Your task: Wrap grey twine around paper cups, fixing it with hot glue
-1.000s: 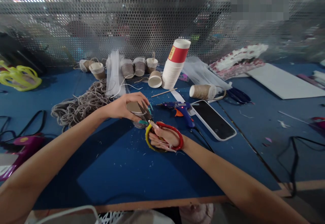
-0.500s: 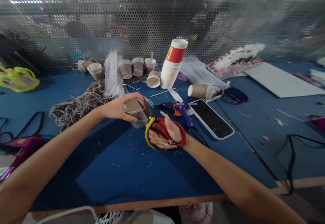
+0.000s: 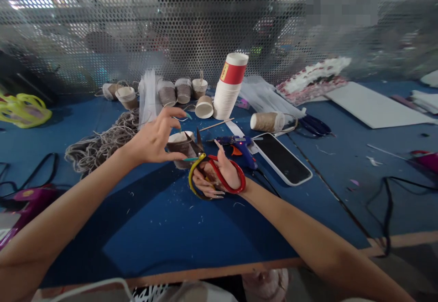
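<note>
My left hand is open, with thumb and fingers spread apart beside a paper cup wrapped in grey-brown cord. Its thumb passes in front of the cup's lower side; whether they touch I cannot tell. The cup stands on the blue table with its white rim up. My right hand is inside the handles of a pair of scissors, one loop red and the other yellow. Their blades are parted, and the tips point up beside the cup's right side.
Behind are a tall stack of paper cups, several wrapped cups and white strips. Grey cord lies left. A blue glue gun and a phone lie right. A perforated metal screen backs the table.
My left hand has come off the cup, moving left and up with its fingers spreading. The cup's white rim now shows. The scissors stay in my right hand, their blades wider apart.
</note>
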`<state>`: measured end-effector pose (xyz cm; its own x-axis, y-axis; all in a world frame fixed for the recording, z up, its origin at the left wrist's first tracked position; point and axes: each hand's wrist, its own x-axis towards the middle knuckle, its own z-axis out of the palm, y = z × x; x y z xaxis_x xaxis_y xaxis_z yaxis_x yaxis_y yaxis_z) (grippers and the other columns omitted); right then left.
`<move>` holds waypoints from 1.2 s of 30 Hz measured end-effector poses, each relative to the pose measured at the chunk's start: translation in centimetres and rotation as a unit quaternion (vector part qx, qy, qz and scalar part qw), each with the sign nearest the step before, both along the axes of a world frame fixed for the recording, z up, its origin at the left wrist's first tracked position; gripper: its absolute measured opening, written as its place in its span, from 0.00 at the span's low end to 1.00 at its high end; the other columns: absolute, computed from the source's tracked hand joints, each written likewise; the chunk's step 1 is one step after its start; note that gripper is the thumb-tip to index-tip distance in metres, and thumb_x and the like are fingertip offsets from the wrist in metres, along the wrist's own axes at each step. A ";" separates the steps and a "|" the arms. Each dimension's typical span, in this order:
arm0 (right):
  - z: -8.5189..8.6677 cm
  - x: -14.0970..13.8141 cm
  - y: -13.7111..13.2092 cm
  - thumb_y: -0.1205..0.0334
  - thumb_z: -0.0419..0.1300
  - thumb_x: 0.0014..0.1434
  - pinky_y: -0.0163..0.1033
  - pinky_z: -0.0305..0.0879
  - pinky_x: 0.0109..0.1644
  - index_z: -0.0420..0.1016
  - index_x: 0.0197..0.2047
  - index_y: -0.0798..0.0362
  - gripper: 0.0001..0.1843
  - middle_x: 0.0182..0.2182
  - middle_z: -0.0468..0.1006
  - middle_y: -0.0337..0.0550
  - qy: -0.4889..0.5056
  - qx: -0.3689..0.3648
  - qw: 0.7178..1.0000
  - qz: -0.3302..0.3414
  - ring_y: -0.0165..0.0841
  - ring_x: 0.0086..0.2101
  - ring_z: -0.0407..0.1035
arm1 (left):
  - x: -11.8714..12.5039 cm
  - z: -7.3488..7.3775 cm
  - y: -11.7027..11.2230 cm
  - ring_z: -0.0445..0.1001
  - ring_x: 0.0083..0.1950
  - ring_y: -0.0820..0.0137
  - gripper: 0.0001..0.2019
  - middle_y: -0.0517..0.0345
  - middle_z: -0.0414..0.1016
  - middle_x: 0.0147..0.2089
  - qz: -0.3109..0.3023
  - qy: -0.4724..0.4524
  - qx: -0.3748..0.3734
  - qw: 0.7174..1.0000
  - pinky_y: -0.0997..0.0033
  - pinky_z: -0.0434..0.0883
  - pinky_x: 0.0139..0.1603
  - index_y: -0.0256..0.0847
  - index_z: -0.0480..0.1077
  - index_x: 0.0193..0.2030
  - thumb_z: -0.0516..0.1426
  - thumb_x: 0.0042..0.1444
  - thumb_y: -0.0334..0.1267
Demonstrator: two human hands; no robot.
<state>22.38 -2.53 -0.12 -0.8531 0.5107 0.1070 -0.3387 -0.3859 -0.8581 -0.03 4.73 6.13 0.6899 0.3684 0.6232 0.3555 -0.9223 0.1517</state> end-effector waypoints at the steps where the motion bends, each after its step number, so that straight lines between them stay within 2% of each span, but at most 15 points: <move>1: 0.0 0.0 0.0 0.20 0.33 0.56 0.30 0.51 0.14 0.61 0.30 0.51 0.42 0.20 0.58 0.29 0.006 -0.005 1.000 0.000 0.22 0.15 0.51 | 0.1 -0.2 -0.2 0.76 0.56 0.53 0.23 0.39 0.72 0.57 0.016 0.026 0.054 0.998 0.60 0.79 0.43 0.40 0.64 0.47 0.61 0.57 0.56; 3: -0.1 0.0 0.1 0.20 0.35 0.56 0.30 0.51 0.14 0.61 0.30 0.52 0.41 0.20 0.58 0.29 0.019 -0.013 1.000 -0.001 0.21 0.15 0.51 | 0.4 -0.7 -0.6 0.80 0.45 0.61 0.11 0.45 0.76 0.50 0.033 0.063 0.135 0.988 0.69 0.77 0.33 0.40 0.65 0.41 0.55 0.65 0.46; 5: -0.3 0.0 0.2 0.20 0.35 0.57 0.29 0.51 0.14 0.61 0.29 0.52 0.41 0.20 0.60 0.30 0.024 -0.020 1.000 -0.004 0.21 0.15 0.53 | 0.8 -1.2 -1.0 0.79 0.38 0.67 0.04 0.49 0.78 0.46 0.041 0.047 0.191 0.980 0.72 0.74 0.28 0.40 0.65 0.40 0.52 0.67 0.37; 8: -0.4 -0.1 0.3 0.20 0.33 0.55 0.29 0.52 0.13 0.61 0.29 0.52 0.42 0.20 0.61 0.31 0.024 -0.029 0.999 -0.005 0.22 0.15 0.53 | 1.3 -1.8 -1.4 0.79 0.35 0.69 0.03 0.50 0.79 0.45 0.079 -0.006 0.229 0.970 0.75 0.71 0.25 0.41 0.65 0.42 0.51 0.66 0.32; 13: -0.4 -0.1 0.3 0.21 0.32 0.57 0.29 0.52 0.13 0.61 0.29 0.52 0.42 0.19 0.61 0.31 0.023 -0.039 0.999 -0.004 0.21 0.15 0.52 | 1.7 -2.4 -1.6 0.78 0.34 0.71 0.06 0.52 0.79 0.40 0.130 -0.049 0.220 0.966 0.77 0.70 0.24 0.42 0.64 0.39 0.50 0.66 0.28; 16: -0.3 -0.2 0.1 0.22 0.31 0.59 0.28 0.52 0.13 0.60 0.29 0.52 0.41 0.20 0.60 0.31 0.014 -0.043 0.999 -0.012 0.22 0.15 0.51 | 1.7 -3.0 -1.5 0.78 0.37 0.72 0.06 0.53 0.78 0.40 0.124 -0.109 0.204 0.965 0.77 0.74 0.29 0.42 0.64 0.38 0.51 0.66 0.27; 18: -0.3 -0.3 0.0 0.23 0.29 0.59 0.28 0.52 0.13 0.60 0.29 0.52 0.41 0.19 0.60 0.31 0.010 -0.037 0.999 -0.020 0.21 0.15 0.51 | 1.7 -3.6 -1.3 0.77 0.40 0.70 0.05 0.53 0.76 0.40 0.111 -0.143 0.218 0.959 0.74 0.77 0.34 0.41 0.65 0.39 0.52 0.66 0.28; 22: -0.4 -0.6 -0.2 0.23 0.30 0.60 0.28 0.53 0.12 0.60 0.29 0.52 0.40 0.18 0.61 0.31 0.010 -0.025 1.000 -0.014 0.21 0.14 0.51 | 2.0 -4.4 -1.3 0.74 0.42 0.69 0.05 0.51 0.72 0.41 0.094 -0.178 0.244 0.949 0.72 0.79 0.33 0.41 0.65 0.41 0.51 0.66 0.28; 29: 0.9 0.3 -0.1 0.22 0.30 0.59 0.29 0.54 0.11 0.61 0.28 0.53 0.42 0.18 0.61 0.31 -0.009 0.018 0.999 -0.032 0.21 0.12 0.54 | 1.8 -4.8 -1.5 0.71 0.43 0.64 0.04 0.52 0.74 0.36 0.127 -0.187 0.245 0.943 0.64 0.77 0.37 0.43 0.65 0.45 0.52 0.67 0.30; 32: 1.4 0.9 0.1 0.21 0.33 0.57 0.29 0.55 0.10 0.62 0.27 0.53 0.42 0.17 0.61 0.31 -0.038 0.029 0.999 -0.011 0.22 0.12 0.55 | 1.7 -5.0 -1.0 0.72 0.45 0.65 0.03 0.53 0.70 0.37 0.120 -0.193 0.257 0.939 0.66 0.77 0.38 0.43 0.65 0.43 0.52 0.67 0.31; 36: 1.3 1.0 0.2 0.20 0.32 0.56 0.29 0.57 0.09 0.61 0.27 0.53 0.43 0.17 0.60 0.30 -0.072 0.018 0.997 -0.014 0.22 0.11 0.54 | 1.9 -4.9 -0.5 0.73 0.44 0.69 0.04 0.53 0.68 0.41 0.094 -0.223 0.296 0.924 0.73 0.75 0.35 0.40 0.66 0.41 0.52 0.68 0.33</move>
